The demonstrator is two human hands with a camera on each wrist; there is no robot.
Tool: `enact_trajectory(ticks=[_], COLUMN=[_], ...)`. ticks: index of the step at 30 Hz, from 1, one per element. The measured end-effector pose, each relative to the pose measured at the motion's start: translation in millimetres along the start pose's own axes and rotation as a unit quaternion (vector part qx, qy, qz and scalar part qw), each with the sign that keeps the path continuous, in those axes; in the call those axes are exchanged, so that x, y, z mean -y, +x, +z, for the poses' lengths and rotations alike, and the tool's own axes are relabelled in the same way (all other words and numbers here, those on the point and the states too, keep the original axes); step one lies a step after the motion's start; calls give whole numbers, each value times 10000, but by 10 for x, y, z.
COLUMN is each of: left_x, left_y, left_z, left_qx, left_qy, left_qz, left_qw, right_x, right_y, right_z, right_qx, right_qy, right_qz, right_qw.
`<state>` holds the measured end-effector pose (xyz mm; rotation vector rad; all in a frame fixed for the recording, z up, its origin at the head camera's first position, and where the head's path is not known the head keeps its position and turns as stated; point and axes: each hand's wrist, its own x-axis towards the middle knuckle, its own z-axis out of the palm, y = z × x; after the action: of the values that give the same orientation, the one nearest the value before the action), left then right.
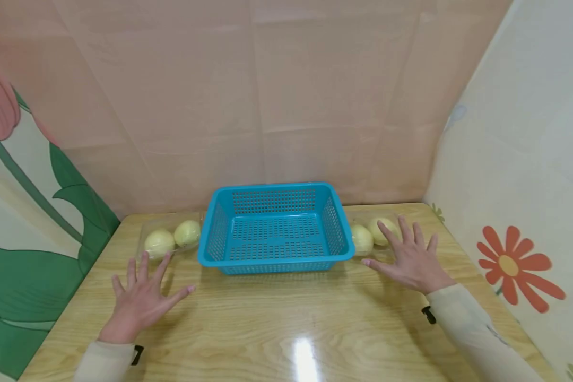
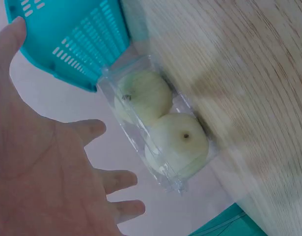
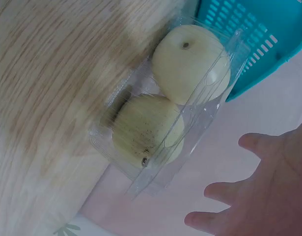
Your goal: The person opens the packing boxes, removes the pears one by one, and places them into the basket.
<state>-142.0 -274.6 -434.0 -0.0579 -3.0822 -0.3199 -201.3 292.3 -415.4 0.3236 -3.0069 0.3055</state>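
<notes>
My left hand (image 1: pixel 139 303) is spread palm down above the table, its fingertips near a clear plastic box (image 1: pixel 164 222) on the left. Two round, pale yellow-green fruits (image 2: pixel 182 145) lie side by side in that box; one shows a dark round spot. My right hand (image 1: pixel 414 261) has its fingers spread near a matching clear box (image 3: pixel 160 186), partly overlapping it in the head view. It also contains two pale fruits (image 3: pixel 190 69), one with brown specks. Between the boxes stands a blue perforated basket (image 1: pixel 277 264) with nothing inside. Neither hand holds anything.
The wood-grain table (image 1: pixel 267 323) extends in front of the basket. A pinkish cloth backdrop (image 1: pixel 258 116) hangs behind, with flower-printed sheets (image 1: pixel 544 185) at both sides. Each box sits close against one side of the basket.
</notes>
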Motion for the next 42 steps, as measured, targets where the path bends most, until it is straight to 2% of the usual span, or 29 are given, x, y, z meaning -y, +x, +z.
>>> enact_trajectory(ticks=[2,5,8,10,13,15,17,23,26,28,31,36,39,42], left_x=[-1,-12,-63,-125,-231,-297,-354,-502,-576,-622,-678,-729,-729,-721], left_y=[8,24,46,53,66,75,84,89,82,79,79,80,71,49], left_z=[7,41,74,81,84,91,114,226,258,267,270,304,327,329], left_qx=[-134,-569,-966,-907,-476,-128,77,486,751,878,905,895,955,1006], left_qy=[38,76,-130,-575,-1368,-1920,-2365,-3559,-3989,-4132,-4140,-4023,-4048,-4106], left_qz=[29,155,261,223,10,-164,-232,-285,-335,-365,-399,-595,-668,-575], left_qw=[9999,9982,9949,9940,9895,9812,9713,9328,9133,9057,9049,9092,9070,9044], right_x=[-22,-99,-218,-301,-413,-486,-551,-685,-716,-727,-737,-781,-814,-825], right_y=[29,115,218,274,334,367,393,425,416,407,401,383,365,348], right_z=[8,31,49,53,63,81,110,182,194,197,203,226,246,250], right_qx=[-34,-202,-446,-519,-497,-488,-441,54,269,329,350,203,214,254], right_qy=[72,422,831,1095,1421,1669,1847,2245,2389,2463,2552,2757,2886,2978], right_qz=[-39,-62,53,246,605,838,1061,1694,1797,1822,1847,1857,1855,1861], right_qw=[10000,9989,9955,9923,9867,9812,9761,9596,9539,9513,9484,9429,9391,9360])
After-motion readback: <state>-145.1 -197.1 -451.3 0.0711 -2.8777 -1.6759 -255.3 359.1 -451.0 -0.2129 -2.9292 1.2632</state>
